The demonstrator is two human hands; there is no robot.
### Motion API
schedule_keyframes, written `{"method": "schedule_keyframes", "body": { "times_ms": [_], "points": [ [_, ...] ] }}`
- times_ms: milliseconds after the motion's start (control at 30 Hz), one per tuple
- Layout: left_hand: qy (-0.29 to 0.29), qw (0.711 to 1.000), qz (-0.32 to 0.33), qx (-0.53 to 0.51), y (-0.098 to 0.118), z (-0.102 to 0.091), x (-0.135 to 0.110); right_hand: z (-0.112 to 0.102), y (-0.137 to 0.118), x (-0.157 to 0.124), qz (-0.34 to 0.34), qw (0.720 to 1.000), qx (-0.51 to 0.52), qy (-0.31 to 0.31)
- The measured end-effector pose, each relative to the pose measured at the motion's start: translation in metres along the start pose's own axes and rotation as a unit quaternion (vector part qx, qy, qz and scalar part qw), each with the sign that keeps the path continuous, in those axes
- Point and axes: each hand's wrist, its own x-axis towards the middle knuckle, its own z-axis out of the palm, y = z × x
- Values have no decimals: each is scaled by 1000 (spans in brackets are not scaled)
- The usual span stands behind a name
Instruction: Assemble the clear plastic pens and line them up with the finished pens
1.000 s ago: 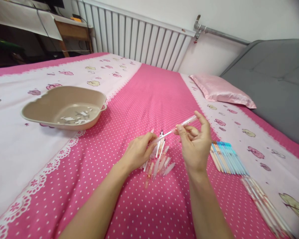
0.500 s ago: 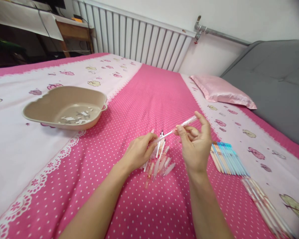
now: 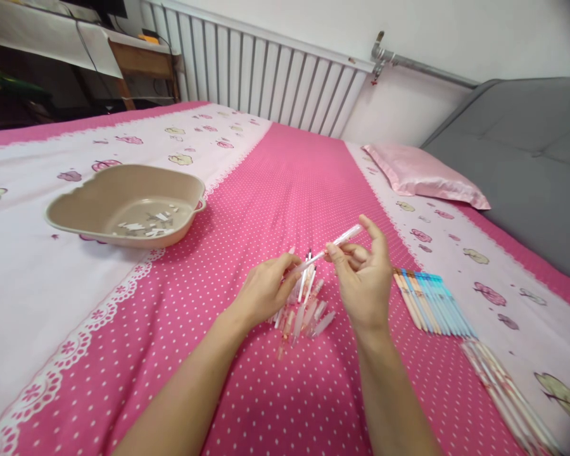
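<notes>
**On the near middle of the bed: a pen between two hands**

In the near centre, a slim pale pen [image 3: 346,235] is held aslant above the pink dotted cover [image 3: 289,168], its clear, wider end up and to the right. The left hand [image 3: 265,288] pinches the lower left end between thumb and forefinger. The right hand [image 3: 363,282] pinches the pen farther up between thumb and bent fingers, with the forefinger extended to the clear end.

Just below the pen lies a loose pile of pen parts [image 3: 308,316], mostly clear and pink; white rods [image 3: 306,278] with dark tips lie at its far side. How far the pile runs beneath the left hand cannot be told.

To the right, just beside the right wrist, is a row of blue and tan pens [image 3: 439,307], laid side by side. Nearer and farther right lies a second group, clear and pinkish pens [image 3: 508,392].

To the left stands a beige basin [image 3: 147,182] with small white pieces [image 3: 159,217] scattered on its floor. At the far right a pink pillow [image 3: 422,172] lies by a grey headboard [image 3: 527,142]; a white radiator [image 3: 261,66] lines the far wall.
</notes>
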Motion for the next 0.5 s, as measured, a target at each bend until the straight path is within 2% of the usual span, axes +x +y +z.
{"method": "schedule_keyframes", "body": {
  "times_ms": [500],
  "points": [
    [11, 1000, 6, -9, 2, -1, 0, 4, 6, -1, 11, 1000, -7, -28]
  ]
}}
